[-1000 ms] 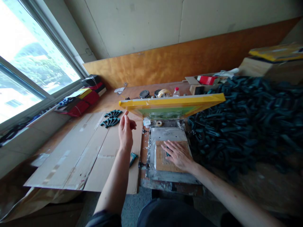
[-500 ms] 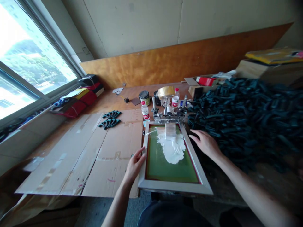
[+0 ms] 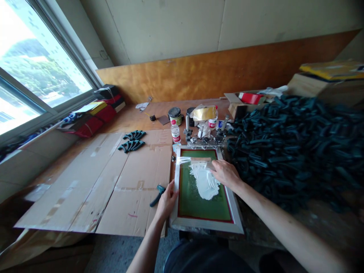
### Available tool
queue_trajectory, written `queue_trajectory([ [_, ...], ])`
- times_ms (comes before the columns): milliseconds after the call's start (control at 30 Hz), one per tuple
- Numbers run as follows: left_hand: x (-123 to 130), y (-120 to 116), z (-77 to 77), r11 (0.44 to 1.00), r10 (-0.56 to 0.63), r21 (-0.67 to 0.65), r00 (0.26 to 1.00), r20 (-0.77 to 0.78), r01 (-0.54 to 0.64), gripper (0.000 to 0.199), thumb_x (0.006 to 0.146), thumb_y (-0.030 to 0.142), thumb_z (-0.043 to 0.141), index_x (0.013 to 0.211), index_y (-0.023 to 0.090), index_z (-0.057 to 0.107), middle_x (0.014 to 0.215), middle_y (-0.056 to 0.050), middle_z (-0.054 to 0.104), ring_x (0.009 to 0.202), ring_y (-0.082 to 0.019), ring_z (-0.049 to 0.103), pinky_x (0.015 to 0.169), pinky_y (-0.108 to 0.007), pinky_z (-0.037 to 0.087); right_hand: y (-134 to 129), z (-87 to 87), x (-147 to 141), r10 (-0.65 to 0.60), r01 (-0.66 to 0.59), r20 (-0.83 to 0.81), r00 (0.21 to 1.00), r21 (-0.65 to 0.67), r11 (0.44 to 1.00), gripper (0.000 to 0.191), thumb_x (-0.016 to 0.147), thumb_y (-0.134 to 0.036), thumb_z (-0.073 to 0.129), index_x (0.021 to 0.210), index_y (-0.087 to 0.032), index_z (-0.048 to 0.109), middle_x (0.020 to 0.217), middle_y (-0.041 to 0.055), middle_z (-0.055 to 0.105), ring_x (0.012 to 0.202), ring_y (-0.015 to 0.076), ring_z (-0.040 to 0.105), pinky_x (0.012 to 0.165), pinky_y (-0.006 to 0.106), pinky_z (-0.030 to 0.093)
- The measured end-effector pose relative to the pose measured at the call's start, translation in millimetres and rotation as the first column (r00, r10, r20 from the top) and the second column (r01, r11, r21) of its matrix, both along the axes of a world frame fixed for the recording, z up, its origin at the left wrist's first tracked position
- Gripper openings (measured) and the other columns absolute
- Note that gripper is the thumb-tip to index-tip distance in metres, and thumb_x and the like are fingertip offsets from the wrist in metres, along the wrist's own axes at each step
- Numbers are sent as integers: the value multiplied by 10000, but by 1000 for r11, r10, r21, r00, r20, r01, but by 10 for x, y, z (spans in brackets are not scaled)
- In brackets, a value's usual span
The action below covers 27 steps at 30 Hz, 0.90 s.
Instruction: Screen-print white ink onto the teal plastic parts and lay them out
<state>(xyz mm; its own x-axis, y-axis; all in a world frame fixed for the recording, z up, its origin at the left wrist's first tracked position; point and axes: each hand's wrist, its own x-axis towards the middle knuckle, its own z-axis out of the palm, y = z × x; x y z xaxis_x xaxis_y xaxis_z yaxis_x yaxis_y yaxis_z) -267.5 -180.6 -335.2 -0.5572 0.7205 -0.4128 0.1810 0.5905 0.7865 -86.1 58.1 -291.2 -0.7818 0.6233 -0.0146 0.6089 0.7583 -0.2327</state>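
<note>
Your left hand [image 3: 166, 201] has a closed grip on the left rail of the silver screen frame [image 3: 207, 224], while your right hand [image 3: 226, 174] lies open and flat on the clear plastic film [image 3: 193, 161] over the white ink [image 3: 203, 182]. The frame lies flat at the front edge of the bench [image 3: 133, 123], its green mesh [image 3: 203, 206] facing up, between the cardboard sheets [image 3: 142, 189] and the heap of dark teal moulded parts [image 3: 295, 151]. Pressing too hard through the film could push ink into the mesh or out past the film's edges. If the film slips, ink could smear onto your hand or the frame rail. The frame's right side sits tight against the heap, so a sideways shift could pick up parts or drag them into wet ink. The bottle [image 3: 175, 133] near the top hinge clamps [image 3: 203, 141] could tip if the frame gets knocked back.
</note>
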Motion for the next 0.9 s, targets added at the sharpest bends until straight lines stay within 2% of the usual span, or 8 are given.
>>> queue_trajectory([
  [67, 4, 2, 4, 1000, -1, -24, 1000, -24, 0, 569, 858, 384, 497, 1380, 163, 457, 856, -39, 682, 779, -187, 629, 707, -263, 459, -98, -60, 46, 36, -34, -42, 998, 47, 998, 45, 843, -153, 547, 819, -166, 583, 831, 78, 629, 854, 213, 570, 732, 283, 417],
  [167, 8, 0, 11, 1000, -10, -21, 1000, -6, 10, 569, 867, 385, 481, 1389, 161, 443, 875, -45, 685, 787, -187, 631, 704, -260, 460, -308, -123, 149, 240, -233, -132, 962, 70, 970, 152, 799, -45, 482, 771, -169, 566, 791, 65, 603, 816, 208, 539, 727, 298, 406],
  [267, 13, -1, 22, 1000, -16, -2, 1000, 8, 16, 560, 872, 373, 476, 1389, 160, 439, 925, -56, 690, 828, -188, 636, 728, -258, 462, -465, -121, 337, 479, -470, -224, 849, 95, 878, 198, 801, -22, 437, 780, -160, 578, 784, 66, 592, 793, 204, 519, 718, 310, 401],
  [367, 21, -2, 18, 1000, -8, -1, 1000, 0, 8, 553, 872, 366, 480, 1384, 159, 447, 932, -62, 691, 836, -193, 635, 745, -267, 463, -438, -42, 488, 590, -595, -265, 763, 70, 801, 195, 814, -31, 441, 789, -156, 589, 787, 67, 594, 791, 200, 515, 716, 309, 405],
  [500, 25, -6, -5, 999, 0, 36, 1000, 15, -1, 552, 870, 369, 486, 1382, 166, 454, 894, -51, 692, 820, -192, 636, 735, -269, 469, -283, 33, 428, 515, -550, -270, 814, -72, 832, 146, 790, -46, 530, 770, -178, 588, 759, 32, 591, 783, 189, 520, 702, 297, 409],
  [600, 25, -9, -9, 998, 27, 48, 999, 26, -28, 548, 858, 380, 512, 1363, 172, 480, 813, -29, 686, 775, -186, 635, 697, -261, 472, -337, -65, 384, 423, -432, -327, 845, 50, 901, 182, 807, -35, 503, 849, -162, 627, 837, 62, 620, 853, 210, 535, 748, 319, 429],
  [733, 35, -6, 4, 995, 81, 54, 995, 57, -84, 560, 839, 423, 545, 1337, 170, 513, 729, -15, 665, 722, -182, 624, 643, -255, 466, -511, -180, 560, 511, -467, -373, 774, 210, 859, 272, 830, -38, 446, 976, -142, 650, 942, 94, 649, 888, 214, 555, 788, 335, 444],
  [900, 42, 18, 108, 991, 117, 55, 987, 113, -123, 650, 789, 480, 602, 1343, 154, 507, 654, 8, 619, 629, -152, 577, 564, -231, 427, -260, 36, 349, 383, -402, -335, 861, 14, 915, 181, 839, -226, 642, 1017, -199, 648, 896, 44, 663, 865, 206, 574, 799, 331, 440],
])
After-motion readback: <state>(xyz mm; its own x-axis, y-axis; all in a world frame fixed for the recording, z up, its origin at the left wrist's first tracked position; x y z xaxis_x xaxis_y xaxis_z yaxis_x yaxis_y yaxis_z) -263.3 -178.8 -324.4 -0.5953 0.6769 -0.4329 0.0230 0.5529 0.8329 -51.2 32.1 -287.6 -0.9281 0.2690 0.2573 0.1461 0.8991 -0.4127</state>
